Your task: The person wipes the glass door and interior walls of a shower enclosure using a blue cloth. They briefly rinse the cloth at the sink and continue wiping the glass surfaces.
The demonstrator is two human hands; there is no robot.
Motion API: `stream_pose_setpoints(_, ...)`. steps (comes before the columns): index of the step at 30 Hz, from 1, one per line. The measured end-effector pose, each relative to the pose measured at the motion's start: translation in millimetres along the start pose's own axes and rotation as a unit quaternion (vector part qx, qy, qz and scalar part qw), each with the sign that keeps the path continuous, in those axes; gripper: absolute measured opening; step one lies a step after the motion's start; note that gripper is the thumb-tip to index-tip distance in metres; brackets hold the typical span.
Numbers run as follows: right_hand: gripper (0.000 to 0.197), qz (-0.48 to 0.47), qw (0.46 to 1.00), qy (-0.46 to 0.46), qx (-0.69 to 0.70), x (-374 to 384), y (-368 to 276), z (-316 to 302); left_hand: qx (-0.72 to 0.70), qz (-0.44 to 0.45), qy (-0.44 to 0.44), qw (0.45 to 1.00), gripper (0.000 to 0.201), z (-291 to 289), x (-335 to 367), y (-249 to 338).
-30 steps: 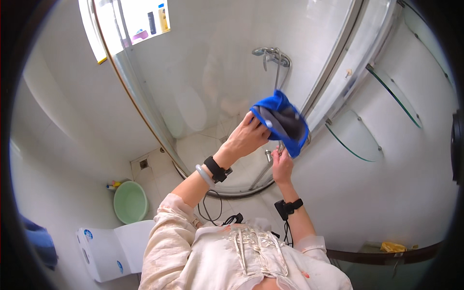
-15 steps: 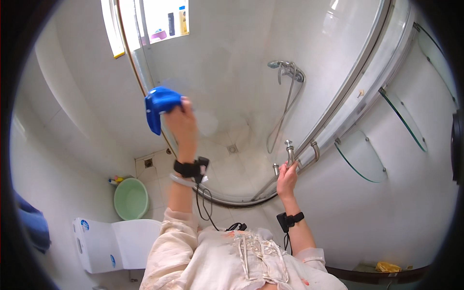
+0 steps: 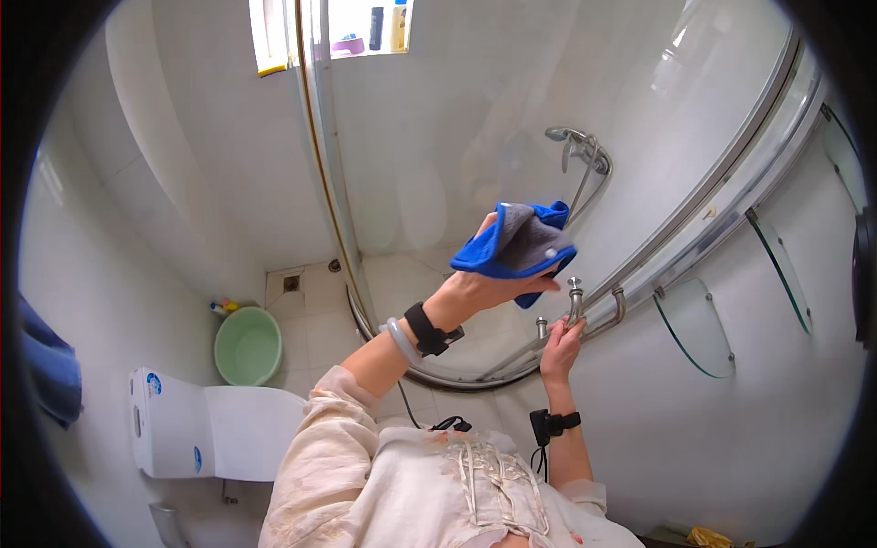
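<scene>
A blue cloth with a grey side (image 3: 530, 239) is bunched in my left hand (image 3: 481, 288), raised in front of the curved glass shower screen (image 3: 438, 173). Its grey side and a white spot face up, and the cloth covers part of my fingers. My right hand (image 3: 560, 352) is closed around the lower end of a curved metal door handle (image 3: 575, 301). A second metal handle (image 3: 617, 315) sits just right of it. Whether the cloth touches the glass, I cannot tell.
Behind the glass hangs a hand shower (image 3: 571, 137) with its hose. Glass corner shelves (image 3: 699, 333) jut from the right wall. At left stand a green basin (image 3: 248, 347) and a white toilet (image 3: 247, 429). Bottles (image 3: 376, 27) line the window sill. A black cable (image 3: 448, 423) hangs near my waist.
My left hand has swept the cloth from the left across to the right, near the handles. My right hand keeps its grip on the handle. The whole view has shifted a little.
</scene>
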State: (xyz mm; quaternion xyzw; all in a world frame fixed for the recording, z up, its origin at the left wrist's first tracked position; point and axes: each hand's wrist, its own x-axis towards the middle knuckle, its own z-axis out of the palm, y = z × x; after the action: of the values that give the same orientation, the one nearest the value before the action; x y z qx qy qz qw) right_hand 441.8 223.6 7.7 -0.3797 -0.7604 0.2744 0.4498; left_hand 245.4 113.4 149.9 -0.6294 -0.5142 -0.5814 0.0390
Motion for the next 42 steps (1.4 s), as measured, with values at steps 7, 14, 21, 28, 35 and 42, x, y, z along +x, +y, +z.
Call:
stream_pose_setpoints(7,0.012,0.010,1.000,0.008,0.001,0,-1,1,0.067,0.045,0.029,0.996,0.033,28,15,-4)
stream_pose_setpoints(14,0.011,-0.012,1.000,0.012,0.004,-1,5,4,-0.199,-0.151,0.062,0.966,0.013,4,47,47)
stream_pose_setpoints(21,0.010,-0.022,0.999,0.029,-0.020,-1,13,2,-0.207,-0.223,0.222,0.926,0.008,-62,81,78)
stream_pose_setpoints(28,0.014,0.001,1.000,-0.001,0.009,-2,10,7,0.260,-0.186,0.545,0.775,0.049,-114,38,-107)
stream_pose_setpoints(35,0.016,0.003,1.000,0.003,0.025,-2,16,6,0.423,0.097,0.295,0.851,0.051,-6,35,-30)
stream_pose_setpoints(42,0.013,-0.002,1.000,-0.018,0.014,-1,6,-1,0.491,0.363,-0.045,0.791,0.024,-17,36,-18)
